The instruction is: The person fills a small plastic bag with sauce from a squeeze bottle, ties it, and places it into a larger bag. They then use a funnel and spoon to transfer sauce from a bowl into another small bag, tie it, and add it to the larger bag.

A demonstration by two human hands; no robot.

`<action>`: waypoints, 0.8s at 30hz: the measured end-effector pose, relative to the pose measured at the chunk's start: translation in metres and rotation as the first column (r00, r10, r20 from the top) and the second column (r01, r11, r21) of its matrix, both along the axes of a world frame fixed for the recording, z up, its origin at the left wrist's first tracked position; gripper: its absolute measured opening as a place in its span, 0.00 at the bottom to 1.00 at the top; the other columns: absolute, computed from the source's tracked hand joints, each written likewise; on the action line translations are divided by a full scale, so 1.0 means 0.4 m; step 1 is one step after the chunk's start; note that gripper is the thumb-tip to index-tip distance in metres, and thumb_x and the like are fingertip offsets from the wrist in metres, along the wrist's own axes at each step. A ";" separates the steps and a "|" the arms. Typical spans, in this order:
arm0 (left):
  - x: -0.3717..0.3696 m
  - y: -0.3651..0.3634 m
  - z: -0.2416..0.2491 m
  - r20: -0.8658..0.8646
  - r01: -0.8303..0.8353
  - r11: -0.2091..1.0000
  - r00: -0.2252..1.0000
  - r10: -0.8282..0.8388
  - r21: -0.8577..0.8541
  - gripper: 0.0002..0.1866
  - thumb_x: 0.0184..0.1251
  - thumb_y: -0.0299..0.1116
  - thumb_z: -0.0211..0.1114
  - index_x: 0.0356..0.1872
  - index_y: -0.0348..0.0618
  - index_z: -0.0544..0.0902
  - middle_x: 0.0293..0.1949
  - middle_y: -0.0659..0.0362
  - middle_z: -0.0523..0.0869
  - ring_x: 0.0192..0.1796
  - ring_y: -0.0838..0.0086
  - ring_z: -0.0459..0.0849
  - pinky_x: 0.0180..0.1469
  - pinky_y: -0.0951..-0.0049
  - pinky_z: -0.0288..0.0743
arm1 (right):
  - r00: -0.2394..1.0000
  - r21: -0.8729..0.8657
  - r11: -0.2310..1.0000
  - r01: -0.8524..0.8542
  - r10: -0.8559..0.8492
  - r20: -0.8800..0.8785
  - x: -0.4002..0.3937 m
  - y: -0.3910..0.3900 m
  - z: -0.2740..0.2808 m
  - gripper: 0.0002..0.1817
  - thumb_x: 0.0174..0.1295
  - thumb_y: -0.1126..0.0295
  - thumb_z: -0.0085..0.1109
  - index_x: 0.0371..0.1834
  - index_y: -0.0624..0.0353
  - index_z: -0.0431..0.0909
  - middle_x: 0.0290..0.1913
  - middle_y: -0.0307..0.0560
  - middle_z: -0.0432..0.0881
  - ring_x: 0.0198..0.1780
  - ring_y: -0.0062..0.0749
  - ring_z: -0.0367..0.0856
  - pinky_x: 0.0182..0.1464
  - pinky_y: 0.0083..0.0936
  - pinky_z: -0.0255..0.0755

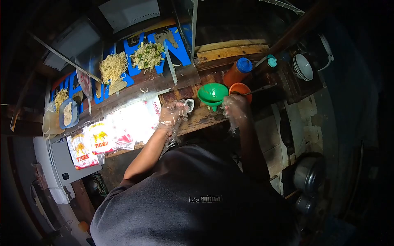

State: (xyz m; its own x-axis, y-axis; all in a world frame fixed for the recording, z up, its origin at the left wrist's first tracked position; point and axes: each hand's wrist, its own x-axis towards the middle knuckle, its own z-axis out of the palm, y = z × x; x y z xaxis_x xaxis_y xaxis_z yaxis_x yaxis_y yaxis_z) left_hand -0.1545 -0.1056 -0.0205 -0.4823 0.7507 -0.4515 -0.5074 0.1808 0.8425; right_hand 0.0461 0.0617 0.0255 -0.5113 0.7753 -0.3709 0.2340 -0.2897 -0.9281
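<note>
My left hand (172,115), in a clear plastic glove, has its fingers closed around a small white round item (189,105) with a dark middle. Also gloved in clear plastic, my right hand (236,107) is closed beside a green funnel-shaped bowl (213,94) and just below an orange cup (240,91). What its fingers hold, if anything, is too small to tell. A dark handle (262,88) sticks out of the orange cup to the right. White bags with red and yellow print (100,137) lie left of my left hand.
Noodles (113,69) and a noodle-and-greens pile (147,56) sit behind glass on a shelf. A blue-lidded orange bottle (239,71), a teal-capped bottle (271,61) and stacked white bowls (303,67) stand at the back right. Metal pots (310,174) are lower right.
</note>
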 end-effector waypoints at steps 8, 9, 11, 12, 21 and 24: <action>0.007 0.033 0.036 -0.020 0.063 0.996 0.998 -0.061 0.064 0.11 0.58 0.24 0.72 0.41 0.35 0.81 0.31 0.58 0.84 0.28 0.76 0.80 0.27 0.75 0.73 | 0.885 -0.291 0.918 0.268 -0.354 -0.303 0.060 -0.066 0.154 0.08 0.61 0.66 0.60 0.35 0.60 0.75 0.27 0.38 0.70 0.25 0.22 0.68 0.26 0.21 0.63; 0.012 0.038 0.061 0.012 0.105 0.991 0.994 -0.106 0.084 0.11 0.58 0.24 0.72 0.41 0.35 0.81 0.31 0.58 0.84 0.28 0.77 0.80 0.28 0.75 0.73 | 0.884 -0.290 0.918 0.271 -0.357 -0.303 0.060 -0.069 0.150 0.08 0.61 0.66 0.60 0.35 0.60 0.75 0.27 0.38 0.70 0.25 0.22 0.68 0.26 0.21 0.63; 0.018 0.053 0.073 0.013 0.175 0.983 0.984 -0.176 0.056 0.10 0.59 0.24 0.71 0.41 0.35 0.82 0.31 0.58 0.84 0.26 0.78 0.79 0.28 0.75 0.74 | 0.877 -0.278 0.920 0.277 -0.361 -0.319 0.060 -0.076 0.135 0.09 0.60 0.67 0.61 0.36 0.61 0.76 0.28 0.38 0.71 0.26 0.22 0.68 0.27 0.21 0.63; 0.018 0.060 0.071 0.011 0.180 0.982 0.983 -0.181 0.057 0.10 0.59 0.24 0.71 0.41 0.35 0.82 0.31 0.58 0.84 0.26 0.78 0.79 0.28 0.75 0.74 | 0.875 -0.278 0.918 0.281 -0.365 -0.320 0.057 -0.083 0.132 0.09 0.60 0.67 0.61 0.36 0.61 0.76 0.28 0.38 0.71 0.26 0.22 0.68 0.27 0.21 0.63; 0.028 0.078 0.075 -0.053 0.293 0.953 0.956 -0.290 0.070 0.07 0.61 0.22 0.68 0.40 0.34 0.82 0.33 0.57 0.84 0.27 0.77 0.79 0.28 0.75 0.73 | 0.949 -0.096 0.980 0.176 -0.195 -0.246 0.054 -0.109 0.151 0.11 0.63 0.64 0.59 0.37 0.61 0.75 0.28 0.39 0.72 0.25 0.21 0.68 0.28 0.21 0.63; 0.024 0.078 0.069 -0.041 0.319 0.943 0.948 -0.317 0.095 0.06 0.61 0.22 0.68 0.39 0.34 0.84 0.31 0.59 0.85 0.28 0.80 0.79 0.29 0.79 0.73 | 0.911 -0.151 0.984 0.098 -0.150 -0.385 0.051 -0.115 0.123 0.11 0.62 0.63 0.60 0.36 0.60 0.75 0.27 0.38 0.71 0.25 0.22 0.69 0.28 0.22 0.63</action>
State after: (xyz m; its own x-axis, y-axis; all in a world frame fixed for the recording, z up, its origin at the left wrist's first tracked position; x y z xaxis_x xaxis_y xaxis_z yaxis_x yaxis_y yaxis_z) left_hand -0.1447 -0.0743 0.0070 -0.2210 0.9072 -0.3580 -0.4163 0.2442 0.8758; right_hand 0.0666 0.0158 0.0749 -0.5384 0.8023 -0.2578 -0.1878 -0.4125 -0.8914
